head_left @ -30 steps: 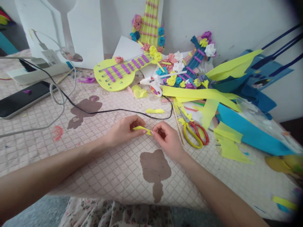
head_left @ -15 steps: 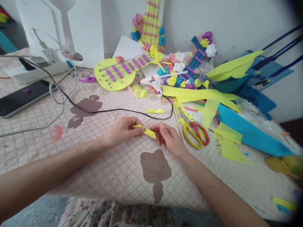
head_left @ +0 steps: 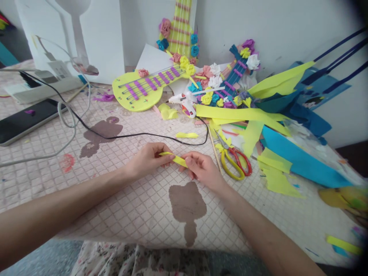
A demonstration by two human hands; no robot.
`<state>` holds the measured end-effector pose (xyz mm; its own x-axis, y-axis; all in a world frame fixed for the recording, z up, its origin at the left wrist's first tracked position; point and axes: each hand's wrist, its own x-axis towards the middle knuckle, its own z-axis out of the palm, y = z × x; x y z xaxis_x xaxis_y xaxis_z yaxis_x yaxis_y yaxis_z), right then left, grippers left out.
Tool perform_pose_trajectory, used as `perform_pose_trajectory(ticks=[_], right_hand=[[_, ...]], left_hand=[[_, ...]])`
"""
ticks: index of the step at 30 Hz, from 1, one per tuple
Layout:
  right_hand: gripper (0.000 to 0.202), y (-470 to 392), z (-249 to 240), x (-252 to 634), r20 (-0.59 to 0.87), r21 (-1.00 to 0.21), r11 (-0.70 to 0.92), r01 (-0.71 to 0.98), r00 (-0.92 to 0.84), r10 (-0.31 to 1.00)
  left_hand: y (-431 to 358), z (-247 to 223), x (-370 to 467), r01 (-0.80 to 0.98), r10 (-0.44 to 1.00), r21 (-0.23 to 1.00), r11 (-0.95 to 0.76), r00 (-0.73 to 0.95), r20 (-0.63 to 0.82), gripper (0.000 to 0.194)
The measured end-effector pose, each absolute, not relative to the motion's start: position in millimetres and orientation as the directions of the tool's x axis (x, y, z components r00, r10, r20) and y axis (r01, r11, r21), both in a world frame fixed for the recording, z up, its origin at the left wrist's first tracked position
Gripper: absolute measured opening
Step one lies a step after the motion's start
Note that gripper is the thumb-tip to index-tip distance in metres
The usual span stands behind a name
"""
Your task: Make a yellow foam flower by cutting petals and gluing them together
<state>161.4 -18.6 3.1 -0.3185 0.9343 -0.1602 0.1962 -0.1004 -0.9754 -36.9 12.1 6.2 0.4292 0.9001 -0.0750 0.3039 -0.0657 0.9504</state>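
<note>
Toward the back edge of the counter [head_left: 129,207], the yellow guitar shape [head_left: 146,87] lies near the glue gun [head_left: 188,105], whose black cord [head_left: 143,133] loops toward me; a forward shove of my knuckles could snag it and drag the gun. Swinging right, I could knock the scissors [head_left: 230,148]. My left grip [head_left: 148,158] and right grip [head_left: 203,169] both pinch the yellow strip [head_left: 180,161], in from the front edge; uneven pulling could crease or tear it.
</note>
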Motion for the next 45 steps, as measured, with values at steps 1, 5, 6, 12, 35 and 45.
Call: perform_pose_trajectory(ticks=[1,5,6,12,35,45], right_hand=[[0.030,-18,3,161,-0.157,-0.976,-0.096,0.197,-0.325,0.933],[0.023,-18,2,157,-0.078,-0.970,0.005,0.243,-0.334,0.939],[0.022,-18,2,156,-0.062,-0.967,0.027,0.255,-0.336,0.940],[0.025,-18,-1,161,-0.085,-0.959,0.014,0.283,-0.334,0.939],[0.018,-16,4,165,-0.061,-0.945,0.037,0.324,-0.286,0.956],[0.018,-16,2,170,-0.074,-0.951,0.034,0.309,-0.333,0.940]], left_hand=[[12,6,-37,0.310,0.899,0.948,-0.067,0.430,-0.077,0.023],[9,6,-34,0.331,0.899,0.938,-0.104,0.434,-0.053,0.021],[8,5,-33,0.333,0.898,0.935,-0.124,0.438,-0.037,0.021],[10,-1,-35,0.327,0.902,0.928,-0.177,0.431,0.021,0.024],[16,12,-41,0.116,0.814,0.936,0.334,0.465,-0.348,0.028],[14,6,-36,0.217,0.882,0.966,0.142,0.416,-0.223,0.026]])
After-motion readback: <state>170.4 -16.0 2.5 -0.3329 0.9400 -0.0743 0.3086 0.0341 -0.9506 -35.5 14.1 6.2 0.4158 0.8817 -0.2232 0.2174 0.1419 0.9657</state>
